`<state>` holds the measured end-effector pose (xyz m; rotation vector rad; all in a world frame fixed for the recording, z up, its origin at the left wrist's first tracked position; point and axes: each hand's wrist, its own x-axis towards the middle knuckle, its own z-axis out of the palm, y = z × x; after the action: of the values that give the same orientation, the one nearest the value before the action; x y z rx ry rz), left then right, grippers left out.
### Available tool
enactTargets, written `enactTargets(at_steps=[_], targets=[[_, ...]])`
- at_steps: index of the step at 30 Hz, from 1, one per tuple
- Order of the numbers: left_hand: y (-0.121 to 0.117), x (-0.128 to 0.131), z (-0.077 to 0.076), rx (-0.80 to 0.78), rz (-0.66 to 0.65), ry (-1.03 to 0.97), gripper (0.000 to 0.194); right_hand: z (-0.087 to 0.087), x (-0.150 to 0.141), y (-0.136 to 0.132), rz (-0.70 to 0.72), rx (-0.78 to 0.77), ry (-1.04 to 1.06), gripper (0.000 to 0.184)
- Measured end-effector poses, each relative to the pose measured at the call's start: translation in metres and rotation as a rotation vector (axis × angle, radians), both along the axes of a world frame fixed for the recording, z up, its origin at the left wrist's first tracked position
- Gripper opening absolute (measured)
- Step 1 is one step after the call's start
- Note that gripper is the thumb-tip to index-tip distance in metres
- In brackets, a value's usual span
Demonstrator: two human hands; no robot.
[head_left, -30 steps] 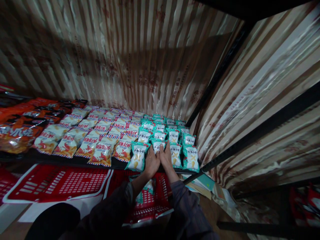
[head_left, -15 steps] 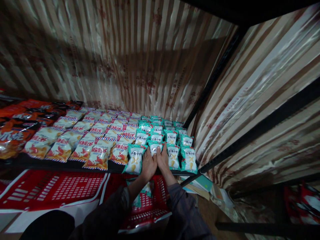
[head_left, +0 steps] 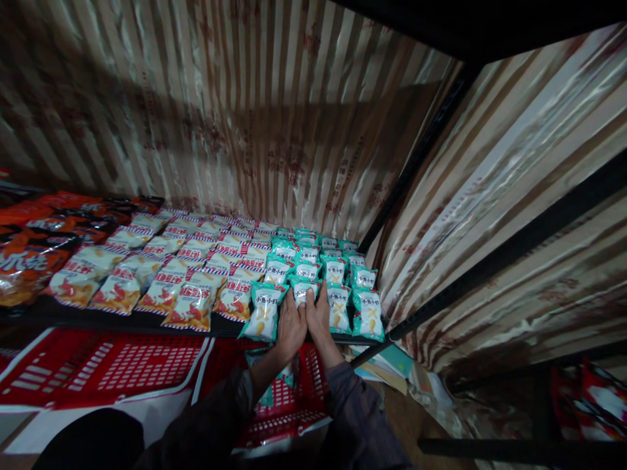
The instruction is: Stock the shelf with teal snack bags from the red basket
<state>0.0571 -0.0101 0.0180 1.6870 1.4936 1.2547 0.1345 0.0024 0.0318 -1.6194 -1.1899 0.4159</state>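
Observation:
Rows of teal snack packets [head_left: 337, 271] lie on a black shelf [head_left: 147, 320], beside rows of white and red shrimp-cracker packets [head_left: 196, 274]. My left hand [head_left: 290, 326] and my right hand [head_left: 318, 316] sit side by side at the shelf's front edge. Both lie with fingers stretched forward over one teal packet [head_left: 302, 288] in the front row, pressing on it. Teal packets flank the hands on both sides. My dark sleeves reach up from the bottom of the view.
Orange snack bags [head_left: 29, 254] fill the shelf's left end. Red plastic baskets [head_left: 112, 365] stand below the shelf; the one under my arms [head_left: 289, 405] holds a few teal packets. Striped cloth covers the back and right side. A black shelf post [head_left: 416, 163] rises at right.
Both hands stay on the same front teal packet, barely shifted. The view has drifted slightly, so the shelf sits a little lower and further left.

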Motion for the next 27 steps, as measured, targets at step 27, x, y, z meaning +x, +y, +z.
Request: enactTargets(at_steps=[27], targets=[[-0.015, 0.006, -0.027, 0.086, 0.045, 0.057, 0.059, -0.011, 0.007, -0.029, 0.070, 0.162, -0.153, 0.055]])
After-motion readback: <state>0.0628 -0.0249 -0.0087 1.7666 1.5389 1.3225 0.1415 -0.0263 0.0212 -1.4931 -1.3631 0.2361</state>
